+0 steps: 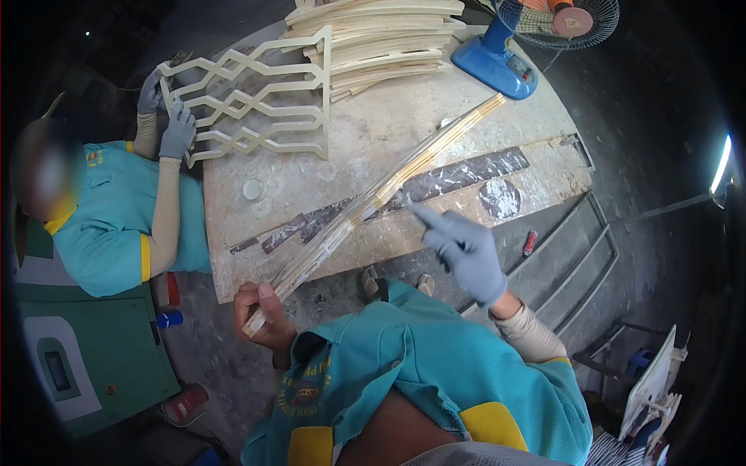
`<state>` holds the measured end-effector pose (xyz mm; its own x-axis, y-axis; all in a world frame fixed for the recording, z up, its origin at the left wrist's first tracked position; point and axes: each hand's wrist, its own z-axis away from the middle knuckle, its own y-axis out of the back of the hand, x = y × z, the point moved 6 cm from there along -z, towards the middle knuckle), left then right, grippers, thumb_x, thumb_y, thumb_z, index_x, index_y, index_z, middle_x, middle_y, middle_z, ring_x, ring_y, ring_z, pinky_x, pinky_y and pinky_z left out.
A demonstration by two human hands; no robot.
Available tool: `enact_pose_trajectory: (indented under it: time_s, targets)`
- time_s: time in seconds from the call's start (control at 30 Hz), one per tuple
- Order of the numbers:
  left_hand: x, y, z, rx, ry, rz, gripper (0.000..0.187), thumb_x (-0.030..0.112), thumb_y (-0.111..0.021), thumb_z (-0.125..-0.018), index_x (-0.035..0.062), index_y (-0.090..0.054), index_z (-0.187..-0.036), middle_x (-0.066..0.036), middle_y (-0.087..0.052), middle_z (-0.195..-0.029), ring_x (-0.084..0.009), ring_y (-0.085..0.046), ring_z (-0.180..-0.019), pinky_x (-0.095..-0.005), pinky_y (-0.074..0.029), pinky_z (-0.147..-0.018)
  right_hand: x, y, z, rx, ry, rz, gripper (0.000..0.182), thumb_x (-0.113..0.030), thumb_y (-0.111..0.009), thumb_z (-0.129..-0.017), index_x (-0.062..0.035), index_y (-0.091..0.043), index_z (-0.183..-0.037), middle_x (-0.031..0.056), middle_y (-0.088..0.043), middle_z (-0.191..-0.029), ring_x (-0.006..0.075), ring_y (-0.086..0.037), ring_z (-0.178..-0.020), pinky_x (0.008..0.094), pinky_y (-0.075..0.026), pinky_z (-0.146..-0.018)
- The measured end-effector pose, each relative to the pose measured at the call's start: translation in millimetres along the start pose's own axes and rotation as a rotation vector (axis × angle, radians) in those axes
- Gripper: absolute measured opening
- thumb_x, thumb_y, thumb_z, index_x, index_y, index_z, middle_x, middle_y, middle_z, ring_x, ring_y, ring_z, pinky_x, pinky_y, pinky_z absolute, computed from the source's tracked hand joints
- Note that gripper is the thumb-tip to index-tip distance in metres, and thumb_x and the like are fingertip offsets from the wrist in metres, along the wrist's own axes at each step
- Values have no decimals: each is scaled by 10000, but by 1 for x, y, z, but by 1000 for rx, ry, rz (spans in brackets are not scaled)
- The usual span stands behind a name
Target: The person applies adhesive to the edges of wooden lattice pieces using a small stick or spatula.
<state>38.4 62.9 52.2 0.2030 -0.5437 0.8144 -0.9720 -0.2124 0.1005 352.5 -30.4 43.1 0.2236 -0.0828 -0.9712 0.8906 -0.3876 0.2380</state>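
A long, narrow bundle of wooden strips crosses the table diagonally, with whitish smears along its nearer half. My bare left hand is closed round its near end, just past the table's front edge. To the right of the strips is my right hand in a grey glove, with its index finger stretched toward the bundle and the other fingers partly bent. Nothing shows in that hand, and it appears apart from the wood. Beneath the strips lies a dark, white-spattered board.
A co-worker at left grips a wooden lattice frame with gloved hands. Curved wooden pieces are stacked at the back, beside a blue-based fan. A metal rack stands right of the table; a green machine is lower left.
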Motion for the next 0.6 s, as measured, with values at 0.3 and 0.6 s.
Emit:
enact_pose_trajectory:
  time_s: [0.3, 0.6]
  targets:
    - [-33, 8, -9, 14, 178, 79, 296, 183, -618, -988, -11, -554, -772, -53, -563, -749, -118, -487, -697, -278, -387, -649, 10, 12, 0, -3, -122, -275, 417, -27, -613, -978, -44, -616, -1395, 30, -676, -860, 53, -580, -594, 199, -459, -515]
    - [-25, 4, -22, 211, 149, 112, 377, 219, -635, -1006, 20, -490, -721, 1, -482, -682, -79, -424, -667, -273, -330, -596, 10, 25, 6, 97, -112, -224, 473, 4, -601, -967, -23, -561, -1438, 47, -705, -861, 81, -619, -579, 218, -501, -498]
